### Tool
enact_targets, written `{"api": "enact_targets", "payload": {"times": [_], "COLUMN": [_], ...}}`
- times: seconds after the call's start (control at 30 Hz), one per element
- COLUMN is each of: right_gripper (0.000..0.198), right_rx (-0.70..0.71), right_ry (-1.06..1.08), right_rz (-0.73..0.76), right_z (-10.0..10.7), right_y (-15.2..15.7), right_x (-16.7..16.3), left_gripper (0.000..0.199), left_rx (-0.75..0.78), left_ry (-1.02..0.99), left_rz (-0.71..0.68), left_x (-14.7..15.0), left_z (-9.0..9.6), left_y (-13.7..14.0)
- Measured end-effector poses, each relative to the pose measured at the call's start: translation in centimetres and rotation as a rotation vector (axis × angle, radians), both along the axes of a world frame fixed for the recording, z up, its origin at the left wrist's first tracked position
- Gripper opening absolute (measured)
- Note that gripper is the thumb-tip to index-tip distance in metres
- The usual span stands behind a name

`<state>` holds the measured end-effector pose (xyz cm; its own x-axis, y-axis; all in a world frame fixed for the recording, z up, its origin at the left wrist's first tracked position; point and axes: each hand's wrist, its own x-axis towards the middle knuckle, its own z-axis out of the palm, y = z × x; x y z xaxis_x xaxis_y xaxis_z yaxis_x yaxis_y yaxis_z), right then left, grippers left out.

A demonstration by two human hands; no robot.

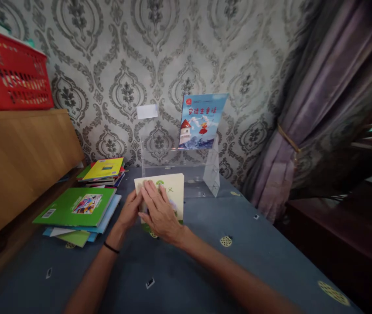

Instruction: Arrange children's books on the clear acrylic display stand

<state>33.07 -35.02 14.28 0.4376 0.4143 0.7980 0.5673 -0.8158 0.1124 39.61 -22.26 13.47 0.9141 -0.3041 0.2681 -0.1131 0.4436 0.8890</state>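
Observation:
A cream book point(177, 192) with green print and a green lower edge is held upright, tilted a little, above the table. My left hand point(131, 208) grips its left edge. Across the front cover lies my right hand point(160, 211), palm down with the fingers stretched out, hiding much of the picture and title. Just behind the book stands a clear acrylic rack point(212, 174). On its upper tier, at the right, leans a blue picture book point(202, 124) with red lettering.
Left of my hands lies a stack of books topped by a green book point(64, 209). Behind it is another stack with a yellow book point(104, 168). A red basket point(12, 74) sits on a wooden cabinet point(25, 148). A purple curtain point(306, 126) hangs beyond the table's point(189, 270) right edge.

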Motion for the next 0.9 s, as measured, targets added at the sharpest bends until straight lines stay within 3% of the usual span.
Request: {"api": "enact_targets", "payload": {"times": [0.23, 0.33, 0.5, 0.7, 0.9], "right_gripper": [0.074, 0.076, 0.076, 0.058, 0.058], "right_rx": [0.156, 0.149, -0.013, -0.162, -0.203], "right_ry": [0.025, 0.030, 0.000, -0.009, 0.081], "right_rz": [-0.251, -0.302, -0.211, -0.057, 0.074], "right_z": [-1.8, -1.9, -1.6, -0.2, -2.6], "right_y": [-5.2, -6.4, -4.3, -1.1, -1.1], "right_x": [0.2, -0.1, -0.1, 0.8, 0.6], "left_gripper": [0.054, 0.054, 0.055, 0.065, 0.072], "left_rx": [-0.047, -0.080, -0.143, -0.107, -0.063], "left_ry": [0.063, 0.082, 0.142, 0.273, 0.217], "left_rz": [-0.056, -0.062, -0.119, -0.223, -0.229], "left_x": [-0.2, -0.1, -0.1, 0.1, 0.4], "left_z": [-0.1, -0.3, 0.0, 1.5, 1.3], "left_y": [0.0, -0.2, -0.4, 0.5, 0.3]}}
